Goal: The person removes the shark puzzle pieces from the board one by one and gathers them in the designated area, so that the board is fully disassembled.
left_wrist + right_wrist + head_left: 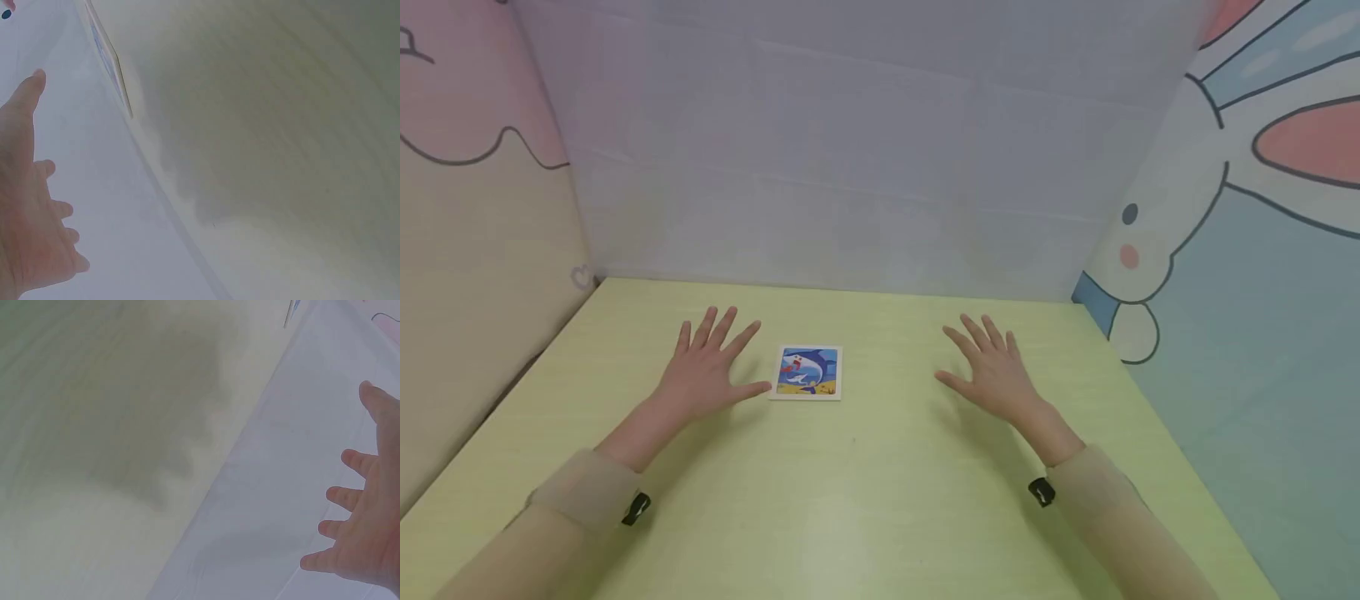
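Observation:
A small square picture puzzle (807, 372) with a white frame lies flat on the table, showing a blue dolphin-like sea animal over yellow sand. My left hand (702, 371) hovers just left of it, fingers spread, thumb tip near its left edge. To the right, farther from the puzzle, my right hand (995, 372) is held with spread fingers and nothing in it. In the left wrist view the puzzle (107, 59) appears edge-on beyond the thumb. Both palms look empty in the wrist views, and shadows fall on the table below.
The pale yellow-green table (850, 508) reaches back to a plain whitish wall covering (865, 158). A cream and pink panel (475, 250) stands at the left, and a blue panel with a drawn rabbit (1240, 333) at the right. Dark wrist straps show at both cuffs.

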